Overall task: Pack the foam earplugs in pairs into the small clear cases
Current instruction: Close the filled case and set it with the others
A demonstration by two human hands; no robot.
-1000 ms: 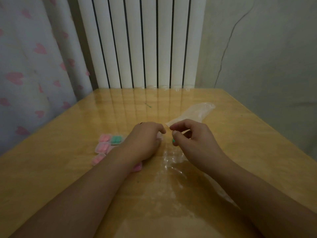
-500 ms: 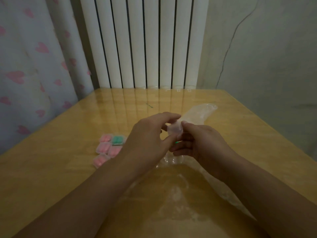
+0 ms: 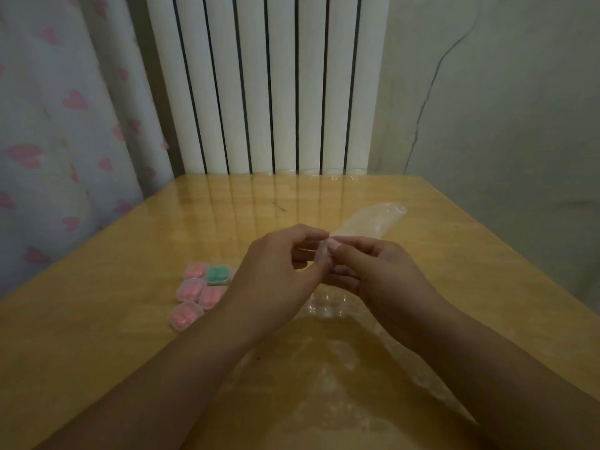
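Both hands meet above the middle of the wooden table [image 3: 97, 336] and hold one small clear case [image 3: 323, 254] between them. My left hand [image 3: 276, 277] pinches it from the left with thumb and forefinger. My right hand [image 3: 373, 274] pinches it from the right with curled fingers. I cannot tell what the case contains. To the left lie several closed cases on the table: pink-filled ones [image 3: 190, 289] and one green-filled case [image 3: 217, 275].
A clear plastic bag [image 3: 370, 219] lies behind my hands, and more clear plastic [image 3: 328, 306] lies under them. A white radiator [image 3: 269, 82] stands at the table's far edge, a heart-print curtain [image 3: 48, 125] at the left, a wall at the right.
My hands rose from the table and came together on the clear case. The green earplug seen at my right fingers earlier is no longer visible.
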